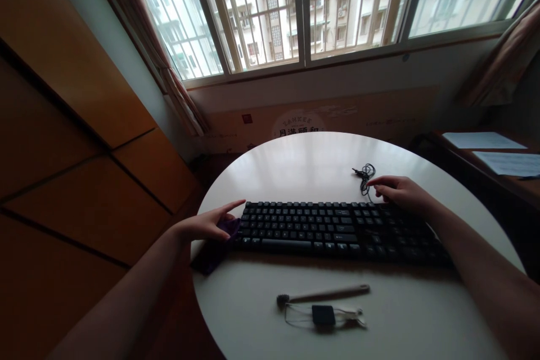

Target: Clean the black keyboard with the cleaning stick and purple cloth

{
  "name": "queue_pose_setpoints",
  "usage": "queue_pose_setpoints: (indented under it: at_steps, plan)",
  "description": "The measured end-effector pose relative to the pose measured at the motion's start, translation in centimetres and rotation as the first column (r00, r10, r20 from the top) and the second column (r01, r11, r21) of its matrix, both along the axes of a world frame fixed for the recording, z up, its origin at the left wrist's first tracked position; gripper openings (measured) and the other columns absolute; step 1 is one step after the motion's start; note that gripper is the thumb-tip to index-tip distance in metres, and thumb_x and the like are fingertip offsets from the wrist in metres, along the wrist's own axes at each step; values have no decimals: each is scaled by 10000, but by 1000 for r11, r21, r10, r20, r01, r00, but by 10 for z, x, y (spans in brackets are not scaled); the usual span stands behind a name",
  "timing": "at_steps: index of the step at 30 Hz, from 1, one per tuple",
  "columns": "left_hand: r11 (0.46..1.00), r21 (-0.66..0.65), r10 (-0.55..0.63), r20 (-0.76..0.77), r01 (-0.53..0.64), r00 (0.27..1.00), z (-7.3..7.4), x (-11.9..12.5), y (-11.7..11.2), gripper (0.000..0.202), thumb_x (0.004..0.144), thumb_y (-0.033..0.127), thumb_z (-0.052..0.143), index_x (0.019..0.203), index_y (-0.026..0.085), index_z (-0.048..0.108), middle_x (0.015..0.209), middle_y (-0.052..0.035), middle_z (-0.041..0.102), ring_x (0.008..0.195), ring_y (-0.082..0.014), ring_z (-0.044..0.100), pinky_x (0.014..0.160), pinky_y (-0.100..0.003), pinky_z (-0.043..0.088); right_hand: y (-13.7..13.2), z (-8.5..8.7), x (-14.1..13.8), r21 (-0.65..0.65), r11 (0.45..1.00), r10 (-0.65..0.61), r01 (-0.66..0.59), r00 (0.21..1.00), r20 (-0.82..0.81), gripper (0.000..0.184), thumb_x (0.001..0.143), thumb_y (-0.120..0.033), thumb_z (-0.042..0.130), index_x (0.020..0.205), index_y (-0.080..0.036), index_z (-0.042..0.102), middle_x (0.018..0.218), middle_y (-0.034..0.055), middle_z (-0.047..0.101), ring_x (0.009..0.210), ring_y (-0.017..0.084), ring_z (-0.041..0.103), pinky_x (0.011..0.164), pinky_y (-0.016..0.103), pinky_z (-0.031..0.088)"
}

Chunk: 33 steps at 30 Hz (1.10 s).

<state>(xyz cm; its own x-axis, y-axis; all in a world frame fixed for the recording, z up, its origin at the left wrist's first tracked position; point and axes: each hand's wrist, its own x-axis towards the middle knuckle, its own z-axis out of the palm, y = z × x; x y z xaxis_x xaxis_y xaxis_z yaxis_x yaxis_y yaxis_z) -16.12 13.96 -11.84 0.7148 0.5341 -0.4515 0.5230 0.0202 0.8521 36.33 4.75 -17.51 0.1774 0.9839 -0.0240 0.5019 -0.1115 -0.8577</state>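
A black keyboard (301,225) lies across the white round table. At its left end, my left hand (208,224) is closed on a dark purple cloth (228,228), with the index finger stretched toward the keyboard's upper left corner. Part of the cloth hangs below the hand at the table edge. My right hand (399,191) is over the keyboard's upper right side with its fingers curled. Its index fingertip is at the coiled black cable (366,171); whether the fingers pinch the cable is hidden.
In front of the keyboard lie a small brush (329,293) with a grey handle and a wire keycap puller (323,315) with a dark square middle. Papers (485,140) rest on a brown desk at right. Beyond the table (295,163) are a long printed box and a barred window.
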Motion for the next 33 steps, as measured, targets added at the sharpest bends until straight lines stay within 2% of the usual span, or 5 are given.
queue_pose_setpoints:
  at_steps: [6,14,18,26,33]
  plan:
    - [935,339,-17,-240,100,971,9,7,-16,1097,662,188,692,1530,341,39,1114,-7,563,953,-184,594,838,-288,473,1,1,0,-8,1000,-5,5,1000,-13,387,771,-400,571,1064,-177,690,782,46,633,634,151,544,593,277,441]
    - [884,326,-111,-550,336,827,33,35,6,1237,571,303,751,1534,302,-25,1229,-46,535,943,-200,628,725,-227,508,-1,3,-1,-12,1000,0,0,999,-36,396,756,-393,585,1070,-172,681,792,45,636,646,151,553,601,270,447]
    - [813,402,-126,-586,423,800,36,42,15,1072,581,307,734,1510,279,200,1191,-43,566,952,-205,630,764,-234,506,-2,5,-2,-14,1000,-8,7,999,-34,380,751,-383,593,1051,-170,685,796,49,640,661,153,563,614,267,455]
    - [543,598,-159,-617,590,771,49,64,40,467,630,174,630,1088,258,675,1085,-11,670,955,-189,616,829,-229,459,1,3,-1,-37,999,-27,25,997,-66,359,750,-379,609,1037,-176,679,780,41,635,603,129,539,546,243,423]
    - [576,603,-121,-604,552,788,42,68,63,346,660,156,601,941,283,756,869,25,740,779,-148,645,734,-205,454,-1,2,0,-51,998,-23,20,999,-45,347,781,-371,593,1065,-186,668,805,41,638,633,134,563,572,245,451]
